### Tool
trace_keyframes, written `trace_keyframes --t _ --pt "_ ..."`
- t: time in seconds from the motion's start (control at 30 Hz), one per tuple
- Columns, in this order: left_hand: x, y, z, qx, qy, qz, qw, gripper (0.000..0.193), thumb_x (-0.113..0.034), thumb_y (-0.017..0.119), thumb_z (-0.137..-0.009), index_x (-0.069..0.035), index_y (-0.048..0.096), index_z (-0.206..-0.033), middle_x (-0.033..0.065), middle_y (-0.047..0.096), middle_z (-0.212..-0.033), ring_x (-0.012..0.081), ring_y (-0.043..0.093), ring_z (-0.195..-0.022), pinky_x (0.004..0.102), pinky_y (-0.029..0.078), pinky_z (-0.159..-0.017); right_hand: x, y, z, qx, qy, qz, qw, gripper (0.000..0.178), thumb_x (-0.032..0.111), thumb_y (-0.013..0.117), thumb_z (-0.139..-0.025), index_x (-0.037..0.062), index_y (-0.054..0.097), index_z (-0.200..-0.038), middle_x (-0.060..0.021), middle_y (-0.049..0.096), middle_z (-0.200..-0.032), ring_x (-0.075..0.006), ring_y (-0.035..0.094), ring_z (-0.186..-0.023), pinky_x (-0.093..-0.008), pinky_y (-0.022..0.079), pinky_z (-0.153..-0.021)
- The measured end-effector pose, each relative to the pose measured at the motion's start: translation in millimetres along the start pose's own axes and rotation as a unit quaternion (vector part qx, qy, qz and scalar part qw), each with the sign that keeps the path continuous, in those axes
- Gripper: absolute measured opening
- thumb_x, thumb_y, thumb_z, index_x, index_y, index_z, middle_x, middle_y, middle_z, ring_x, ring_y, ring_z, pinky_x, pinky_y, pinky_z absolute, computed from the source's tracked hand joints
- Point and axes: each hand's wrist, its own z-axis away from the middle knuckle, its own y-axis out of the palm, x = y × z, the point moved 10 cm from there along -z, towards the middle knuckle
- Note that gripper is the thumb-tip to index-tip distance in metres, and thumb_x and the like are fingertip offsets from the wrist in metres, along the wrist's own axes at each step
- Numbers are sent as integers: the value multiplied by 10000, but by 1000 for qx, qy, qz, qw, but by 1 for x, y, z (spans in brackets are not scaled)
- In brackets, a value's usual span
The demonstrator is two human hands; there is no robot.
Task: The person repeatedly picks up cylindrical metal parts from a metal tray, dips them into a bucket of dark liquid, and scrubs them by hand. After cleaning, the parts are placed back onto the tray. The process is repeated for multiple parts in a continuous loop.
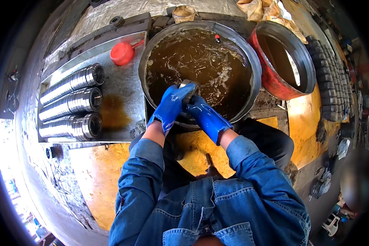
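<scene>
A metal tray (123,88) lies to the left of the person, and three rows of shiny steel rings (71,104) rest on it side by side, each row stacked end to end like a tube. A brown oily stain spreads on the tray just right of the rows. A red plastic lid (121,53) sits near the tray's far corner. To the right stands a red tub (283,61) with a grey rim, tilted and close beside the big basin (254,61). Behind the tub, dark rings (330,82) are stacked in long rows along the right side. A small dirty bowl (183,13) sits beyond the basin. Yellow sheeting (98,176) covers the floor around the person's knees.

The basin is wide, round and dark, filled with murky brown liquid that ripples and foams around the hands. At its near edge both hands, in wet blue gloves, close around one metal ring (187,88). The left hand (171,104) wraps its left side and the right hand (201,110) clasps it from the right and below. The ring is grey and glossy, held just above the liquid, partly hidden by the gloves.
</scene>
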Motion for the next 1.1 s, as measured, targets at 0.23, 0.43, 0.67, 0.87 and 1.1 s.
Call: trace_keyframes --t 0.23,0.43,0.67,0.87,1.1 --pt "-11 -15 6 -155 -2 -637 756 723 -601 704 -813 -72 628 -1300 155 721 -1173 306 713 -1087 399 550 -967 57 8 65 181 -61 46 981 518 236 724 -925 81 586 -1400 -154 619 -1402 -237 601 -1275 -379 468 -1080" --pt "-9 -17 -3 -125 -37 -609 783 828 -643 722 -776 -56 596 -1348 198 697 -1255 351 678 -1168 422 532 -1008 52 -11 58 172 -7 -157 973 415 233 675 -979 88 619 -1364 -148 664 -1322 -259 629 -1220 -372 491 -1050" --pt "-9 -30 -12 -91 -59 -621 776 968 -687 715 -785 9 525 -1431 275 665 -1290 400 632 -1239 440 499 -1054 49 5 52 188 114 -132 967 357 203 642 -996 35 647 -1310 -148 719 -1195 -285 662 -1121 -382 487 -1042" --pt "-17 -9 -12 -65 -92 -591 798 1014 -690 708 -798 23 469 -1479 290 623 -1356 416 596 -1287 444 480 -1084 64 -1 50 45 -211 62 975 423 -1 619 -945 7 520 -1356 -153 622 -1298 -290 585 -1203 -390 474 -1020" --pt "-19 -19 -2 -112 -88 -597 790 930 -660 720 -798 1 523 -1423 246 674 -1279 383 646 -1215 427 511 -1040 30 -1 41 181 66 -79 978 399 63 617 -970 26 565 -1365 -153 625 -1329 -272 580 -1242 -390 460 -1040"
